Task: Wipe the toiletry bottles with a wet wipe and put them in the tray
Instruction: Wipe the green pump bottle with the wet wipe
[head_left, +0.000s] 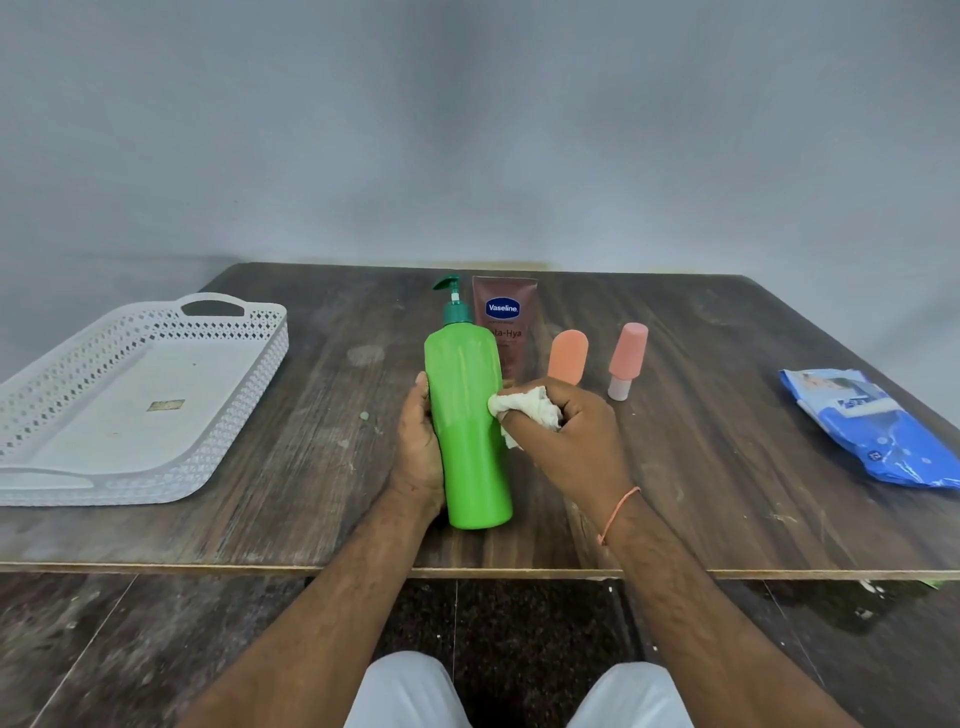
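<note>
– Left hand (418, 441): curling round the near side of the green pump bottle (467, 415), thumb and fingers clasping the body about halfway up, probably steadying it against the push of the wiping.

– And wiping with what?

– Pinching a crumpled white wet wipe (524, 408) in the right hand (566, 431), fingers bunching round it, pressing it to the bottle's right flank just opposite the left palm. Squeezing from both sides, so likely keeping the smooth plastic from slipping.

– Standing the bottle upright?

– Tilting it, pump end pointing away, flat base coming toward the table (701, 467) edge. Not managing to tell whether the base is touching the wood or hovering above it.

– Feeling like what, judging by looks?

– Looking glossy, hard and slick: tall rounded body, darker green collar and pump head. Wipe looking soft, damp and wadded. Tabletop showing dark, worn woodgrain with pale scuffs.

– Leaving the rest waiting?

– Seemingly. Seeing a brown Vaseline tube (504, 312) standing just behind the pump, an orange rounded bottle (569, 356) beside it, a pink bottle (628, 353) on a white cap further right, all well apart from the white lattice-walled tray (78, 483) off to the left. Finding nothing but a small label patch inside that tray, so judging the task barely under way.

– Drawing wipes from where?

– Presumably from the crinkly blue wipes pack (872, 431) lying at the far right.
</note>
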